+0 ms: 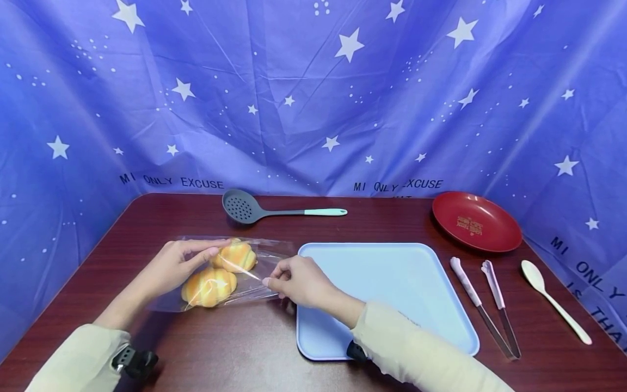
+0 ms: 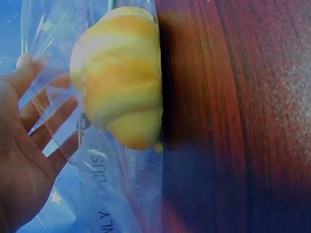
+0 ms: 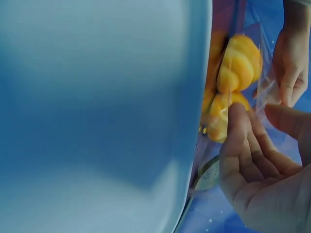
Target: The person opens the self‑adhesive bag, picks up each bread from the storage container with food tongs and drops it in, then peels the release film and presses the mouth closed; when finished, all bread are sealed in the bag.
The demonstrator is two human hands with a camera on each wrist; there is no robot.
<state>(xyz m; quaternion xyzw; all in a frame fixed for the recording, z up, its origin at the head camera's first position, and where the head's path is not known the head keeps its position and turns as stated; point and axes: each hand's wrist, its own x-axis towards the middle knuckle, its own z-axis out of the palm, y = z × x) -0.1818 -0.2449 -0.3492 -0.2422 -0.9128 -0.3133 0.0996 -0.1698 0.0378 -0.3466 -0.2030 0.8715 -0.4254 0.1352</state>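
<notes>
Two golden bread rolls, one nearer (image 1: 209, 287) and one farther (image 1: 236, 257), lie within a clear plastic bag (image 1: 266, 251) on the left of the table. My left hand (image 1: 172, 268) pinches the bag's film beside the rolls, thumb near forefinger, the other fingers fairly straight. From the right, my right hand (image 1: 301, 280) pinches the film at the bag's right part, its fingers bent. One roll (image 2: 124, 77) shows large in the left wrist view. In the right wrist view, the film between the right fingertips is hard to make out.
A light blue tray (image 1: 372, 272) lies under the right forearm. Behind the bag is a grey slotted skimmer (image 1: 245, 207). On the right are a red plate (image 1: 490, 218), metal tongs (image 1: 499, 310) with pale handles and a white spoon (image 1: 553, 299). A blue starry curtain (image 1: 294, 125) borders the table.
</notes>
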